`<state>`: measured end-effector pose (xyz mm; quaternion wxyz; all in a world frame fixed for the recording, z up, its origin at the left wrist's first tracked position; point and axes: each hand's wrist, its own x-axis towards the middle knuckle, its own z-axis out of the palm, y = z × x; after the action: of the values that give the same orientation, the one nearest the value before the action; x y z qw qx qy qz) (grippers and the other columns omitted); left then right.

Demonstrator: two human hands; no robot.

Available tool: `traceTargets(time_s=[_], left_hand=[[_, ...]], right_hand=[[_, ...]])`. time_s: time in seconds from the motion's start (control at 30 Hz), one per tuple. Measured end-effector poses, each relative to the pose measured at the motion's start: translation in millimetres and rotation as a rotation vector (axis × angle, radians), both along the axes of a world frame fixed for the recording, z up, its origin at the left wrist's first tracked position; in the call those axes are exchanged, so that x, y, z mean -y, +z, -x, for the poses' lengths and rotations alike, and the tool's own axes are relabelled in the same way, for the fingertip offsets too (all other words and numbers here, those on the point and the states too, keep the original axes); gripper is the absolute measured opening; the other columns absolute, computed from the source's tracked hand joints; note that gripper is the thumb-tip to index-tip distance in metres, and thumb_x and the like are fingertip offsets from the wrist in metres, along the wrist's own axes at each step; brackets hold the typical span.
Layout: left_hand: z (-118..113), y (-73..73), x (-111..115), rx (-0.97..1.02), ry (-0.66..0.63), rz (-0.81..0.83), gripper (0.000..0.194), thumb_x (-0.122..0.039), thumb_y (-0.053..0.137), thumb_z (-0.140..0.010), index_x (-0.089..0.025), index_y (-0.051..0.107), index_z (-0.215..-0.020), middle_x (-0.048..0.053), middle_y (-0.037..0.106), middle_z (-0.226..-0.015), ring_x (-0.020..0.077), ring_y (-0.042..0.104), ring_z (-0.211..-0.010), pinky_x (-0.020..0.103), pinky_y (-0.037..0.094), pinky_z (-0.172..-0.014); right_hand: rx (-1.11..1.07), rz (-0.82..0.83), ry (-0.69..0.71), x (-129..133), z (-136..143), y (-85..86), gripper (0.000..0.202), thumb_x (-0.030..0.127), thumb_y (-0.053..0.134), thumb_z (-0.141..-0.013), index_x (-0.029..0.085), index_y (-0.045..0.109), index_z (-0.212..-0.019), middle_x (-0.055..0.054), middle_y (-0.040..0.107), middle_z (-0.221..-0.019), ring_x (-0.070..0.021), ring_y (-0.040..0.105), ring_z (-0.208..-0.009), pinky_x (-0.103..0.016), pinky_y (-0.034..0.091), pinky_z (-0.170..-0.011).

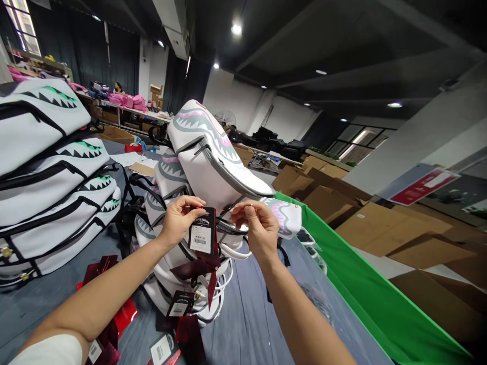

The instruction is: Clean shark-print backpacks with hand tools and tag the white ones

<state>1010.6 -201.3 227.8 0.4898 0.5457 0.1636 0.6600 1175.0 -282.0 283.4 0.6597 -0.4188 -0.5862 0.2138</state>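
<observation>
My left hand is closed, with thumb and fingers pinching the top of a black hang tag that carries a white barcode label. A thin red string runs from the tag toward my right hand. The fingertips of that hand are pinched together on the string's end. Behind both hands, a white backpack with a grey and pink shark-mouth print lies tilted on top of a stack of similar bags. Dark red ribbons hang below the tag, in front of the stack.
Another stack of white backpacks with green-and-black teeth prints stands at left. More tags and dark red ribbons lie on the grey-covered table. Green sheeting borders the table's right side, with cardboard boxes beyond it.
</observation>
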Motion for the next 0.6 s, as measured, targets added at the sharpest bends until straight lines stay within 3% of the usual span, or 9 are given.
traceTargets(time_s=[0.13,0.23,0.3,0.37,0.47,0.53,0.6], left_hand=[[-3.5,-1.8,-1.8,0.057,0.042,-0.021,0.018,-0.029,0.081,-0.071,-0.019,0.067,-0.074,0.004,0.072,-0.090,0.0149,0.068,-0.085,0.030,0.054,-0.081],[2.2,7.0,6.1,-0.110,0.284,-0.279,0.007,-0.026,0.079,-0.076,-0.023,0.073,-0.076,0.004,0.073,-0.101,0.0171,0.066,-0.095,0.034,0.053,-0.089],[5.7,15.8,13.0,-0.210,0.336,-0.456,0.003,-0.024,0.076,-0.079,-0.026,0.076,-0.082,0.003,0.075,-0.099,0.0173,0.067,-0.095,0.035,0.053,-0.089],[5.5,23.1,18.3,-0.238,0.190,-0.492,0.004,-0.025,0.073,-0.083,-0.026,0.076,-0.085,0.003,0.077,-0.089,0.0163,0.070,-0.083,0.031,0.056,-0.079],[-0.6,27.4,20.9,-0.212,-0.100,-0.271,0.011,-0.032,0.074,-0.081,-0.022,0.075,-0.086,0.002,0.076,-0.077,0.0161,0.071,-0.069,0.027,0.058,-0.067],[-4.0,26.6,20.1,-0.216,-0.165,-0.160,0.014,-0.033,0.076,-0.078,-0.020,0.074,-0.083,0.002,0.075,-0.073,0.0158,0.071,-0.065,0.025,0.057,-0.062],[-3.9,25.3,19.4,-0.287,-0.128,-0.204,0.009,-0.029,0.075,-0.079,-0.020,0.074,-0.079,0.002,0.074,-0.072,0.0145,0.069,-0.065,0.023,0.055,-0.062]], right_hand=[[-0.010,0.048,0.070,3.6,-0.4,2.0,0.027,0.049,0.065,-0.087,0.022,0.067,-0.085,-0.002,0.070,-0.079,-0.0138,0.066,-0.064,-0.023,0.052,-0.049],[0.018,0.132,0.126,6.0,-2.8,4.8,0.030,0.052,0.066,-0.086,0.023,0.070,-0.087,-0.004,0.070,-0.084,-0.0159,0.067,-0.071,-0.025,0.055,-0.054],[0.039,0.184,0.176,6.4,-5.4,7.4,0.031,0.054,0.068,-0.083,0.023,0.072,-0.086,-0.004,0.070,-0.084,-0.0168,0.067,-0.074,-0.026,0.056,-0.056],[0.072,0.220,0.219,6.0,-8.7,10.5,0.031,0.054,0.070,-0.081,0.023,0.074,-0.083,-0.004,0.068,-0.085,-0.0158,0.065,-0.072,-0.027,0.056,-0.058],[0.164,0.250,0.261,5.6,-14.3,16.1,0.029,0.050,0.070,-0.082,0.022,0.076,-0.080,-0.003,0.067,-0.084,-0.0137,0.062,-0.070,-0.027,0.056,-0.062],[0.232,0.273,0.268,6.5,-17.5,19.9,0.026,0.047,0.070,-0.083,0.022,0.076,-0.083,-0.003,0.068,-0.081,-0.0138,0.062,-0.070,-0.027,0.055,-0.064],[0.296,0.282,0.251,8.5,-18.9,23.4,0.022,0.043,0.070,-0.083,0.022,0.075,-0.085,-0.002,0.069,-0.078,-0.0139,0.061,-0.069,-0.026,0.052,-0.062]])
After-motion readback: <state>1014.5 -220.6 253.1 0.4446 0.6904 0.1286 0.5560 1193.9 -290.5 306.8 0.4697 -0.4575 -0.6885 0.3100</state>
